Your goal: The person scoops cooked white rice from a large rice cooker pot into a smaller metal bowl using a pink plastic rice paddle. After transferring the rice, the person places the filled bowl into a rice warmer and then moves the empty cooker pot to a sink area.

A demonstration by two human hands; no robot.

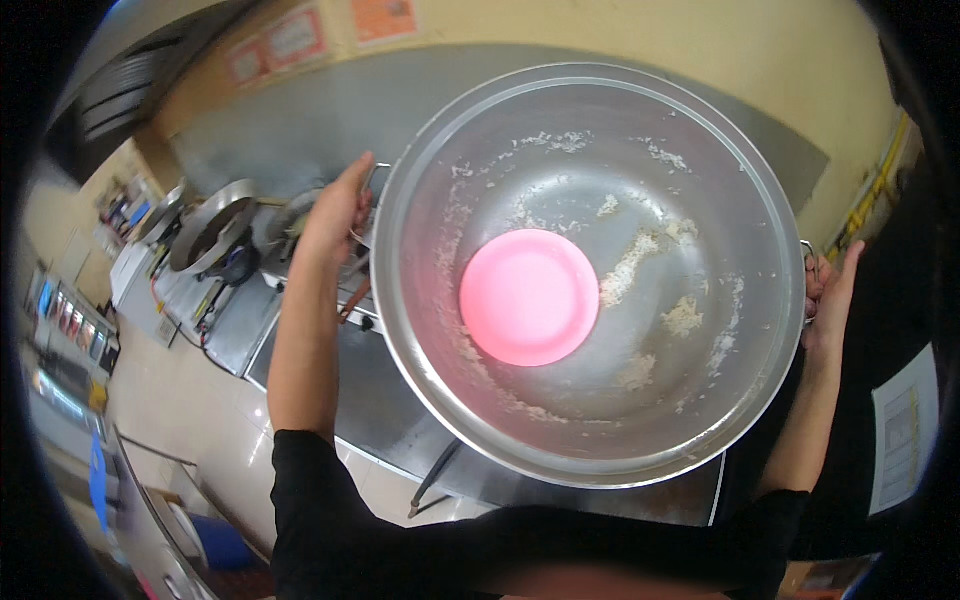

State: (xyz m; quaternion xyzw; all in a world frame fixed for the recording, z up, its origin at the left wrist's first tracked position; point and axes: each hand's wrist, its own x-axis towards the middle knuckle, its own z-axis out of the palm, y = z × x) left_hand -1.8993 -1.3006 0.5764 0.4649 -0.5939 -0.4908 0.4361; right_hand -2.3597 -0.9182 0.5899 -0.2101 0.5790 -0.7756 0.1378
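Between my two arms is a large round metal pot [640, 330], its open mouth tipped toward me. White bits that look like cooked rice [630, 270] cling to its bottom and inner wall. A round pink plate [530, 298] lies inside, left of the middle. At the pot's left side my left hand [340, 212] is closed around a metal loop handle [378, 172]. My right hand [828, 290] grips the opposite handle [806, 250] on the right, with the thumb sticking up and the fingers partly hidden.
Beneath the pot runs a metal counter [400, 405] with a stove. Farther left, a large wok [215, 228] sits on a burner. A tiled floor [150, 385] and a cart with a blue container [222, 543] are at lower left. A paper sheet [903, 430] is at right.
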